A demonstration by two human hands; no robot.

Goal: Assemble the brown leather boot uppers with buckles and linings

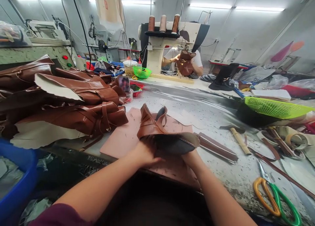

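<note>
A brown leather boot upper (157, 125) with a dark lining lies on a pink cutting mat (120, 139) in front of me. My left hand (145, 152) grips its near left edge, fingers curled over the leather. My right hand (193, 157) holds the near right edge from under the dark lining; its fingers are mostly hidden beneath the piece. Both forearms reach in from the bottom of the view.
A pile of brown leather pieces (64, 101) fills the left. A blue tub (17, 176) sits bottom left. To the right lie leather strips (216, 147), a hammer (237, 135), scissors (275, 193), tape (296, 140) and a green basket (275, 107). Another person (187, 60) sews at a machine (167, 38) behind.
</note>
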